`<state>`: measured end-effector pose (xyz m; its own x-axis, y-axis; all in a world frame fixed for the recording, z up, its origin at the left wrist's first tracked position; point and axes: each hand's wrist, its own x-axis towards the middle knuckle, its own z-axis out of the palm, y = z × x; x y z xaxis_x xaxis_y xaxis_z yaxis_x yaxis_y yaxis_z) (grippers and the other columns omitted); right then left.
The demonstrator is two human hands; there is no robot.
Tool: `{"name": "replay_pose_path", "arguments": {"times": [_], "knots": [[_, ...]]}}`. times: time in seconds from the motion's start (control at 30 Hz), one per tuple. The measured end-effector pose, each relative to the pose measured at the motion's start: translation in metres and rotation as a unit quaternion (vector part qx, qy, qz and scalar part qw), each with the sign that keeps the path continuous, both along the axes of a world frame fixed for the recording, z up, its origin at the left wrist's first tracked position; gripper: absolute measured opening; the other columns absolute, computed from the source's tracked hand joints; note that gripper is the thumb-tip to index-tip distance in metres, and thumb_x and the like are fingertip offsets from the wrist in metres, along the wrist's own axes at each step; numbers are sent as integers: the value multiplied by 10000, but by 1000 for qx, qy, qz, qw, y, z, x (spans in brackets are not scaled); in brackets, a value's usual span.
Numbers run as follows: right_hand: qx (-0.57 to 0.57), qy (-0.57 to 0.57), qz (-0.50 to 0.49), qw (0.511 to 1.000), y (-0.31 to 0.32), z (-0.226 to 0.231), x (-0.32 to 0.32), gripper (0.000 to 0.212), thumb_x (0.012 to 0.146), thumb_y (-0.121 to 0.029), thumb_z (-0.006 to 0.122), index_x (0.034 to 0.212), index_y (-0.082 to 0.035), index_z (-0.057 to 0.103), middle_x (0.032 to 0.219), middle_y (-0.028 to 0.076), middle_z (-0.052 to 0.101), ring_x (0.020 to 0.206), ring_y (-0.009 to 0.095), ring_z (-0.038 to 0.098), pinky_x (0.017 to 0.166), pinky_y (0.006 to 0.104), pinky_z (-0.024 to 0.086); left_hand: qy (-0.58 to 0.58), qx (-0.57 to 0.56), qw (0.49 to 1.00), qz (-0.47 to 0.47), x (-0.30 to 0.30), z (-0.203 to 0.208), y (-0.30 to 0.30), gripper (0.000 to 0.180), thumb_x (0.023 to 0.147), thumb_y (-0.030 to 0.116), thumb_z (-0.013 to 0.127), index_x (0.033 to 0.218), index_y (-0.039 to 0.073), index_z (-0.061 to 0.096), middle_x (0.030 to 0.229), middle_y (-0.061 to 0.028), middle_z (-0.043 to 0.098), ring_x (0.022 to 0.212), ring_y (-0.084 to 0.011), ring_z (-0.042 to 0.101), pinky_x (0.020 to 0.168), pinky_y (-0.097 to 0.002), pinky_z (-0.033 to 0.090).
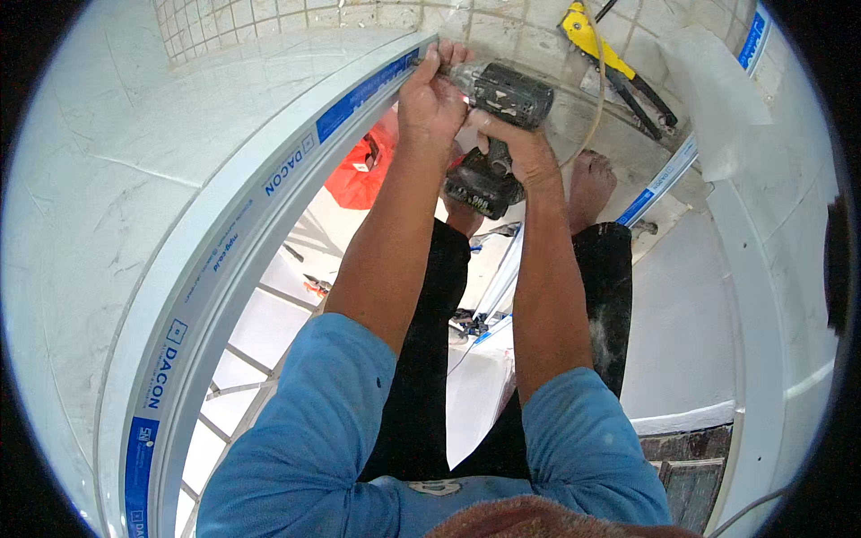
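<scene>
My right hand (527,154) is wrapped round the grip of a worn black cordless drill (511,94), with its battery pack below. The drill's nose points left at the inner side of a white profile frame (229,206) that carries blue-and-white film. Beside the nose, my left hand (435,103) has its fingers closed close to the frame. Whatever lies between those fingers is hidden, and so is the drill's tip.
A yellow tool with two black handles (614,63) rests at the upper right near a thin cable. An orange-red plastic bag (363,166), pliers (316,285) and another filmed profile (659,182) lie below. Marble-look panels (99,179) flank the left side. My bare feet (592,184) stand beneath.
</scene>
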<state>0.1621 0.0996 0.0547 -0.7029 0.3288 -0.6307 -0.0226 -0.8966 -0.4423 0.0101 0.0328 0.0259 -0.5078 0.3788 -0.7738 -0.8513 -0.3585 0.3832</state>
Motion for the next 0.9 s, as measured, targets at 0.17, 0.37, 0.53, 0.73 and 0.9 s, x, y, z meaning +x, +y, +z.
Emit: {"name": "replay_pose_path", "arguments": {"times": [0.17,0.37,0.53,0.73,0.9], "knots": [[-15,-73,-49,996,-7,7,1,218,880,-54,825,1076,-18,735,849,54,733,630,164,682,534,310,514,7,-29,999,37,8,10,6,286,923,-7,691,1205,-40,654,1231,-176,719,1250,-378,637,1222,-596,435],[-112,-39,-53,992,-15,-9,2,195,870,-37,787,1057,-38,730,816,48,713,574,156,634,481,291,478,-6,-21,999,41,9,13,8,354,909,-68,647,1261,-52,610,1261,-194,708,1280,-387,631,1222,-602,444],[-153,-72,-28,985,-14,-16,7,139,880,-102,775,1001,-56,723,797,47,702,547,142,598,502,296,486,-3,-8,999,52,6,7,5,390,908,-95,615,1295,-55,584,1297,-200,690,1292,-389,633,1226,-591,453],[-120,-51,-17,991,-5,-10,13,132,869,-104,780,981,-58,728,771,48,691,555,151,603,518,297,485,2,-13,998,60,9,5,6,451,869,-122,587,1315,-72,539,1344,-222,654,1284,-406,633,1230,-594,450],[-101,-45,-25,994,2,-9,22,147,856,-87,789,976,-42,718,771,57,688,557,156,609,520,302,488,-15,98,993,63,3,-6,-4,546,876,-39,588,1408,-68,469,1387,-241,635,1332,-421,603,1209,-593,453]]}}
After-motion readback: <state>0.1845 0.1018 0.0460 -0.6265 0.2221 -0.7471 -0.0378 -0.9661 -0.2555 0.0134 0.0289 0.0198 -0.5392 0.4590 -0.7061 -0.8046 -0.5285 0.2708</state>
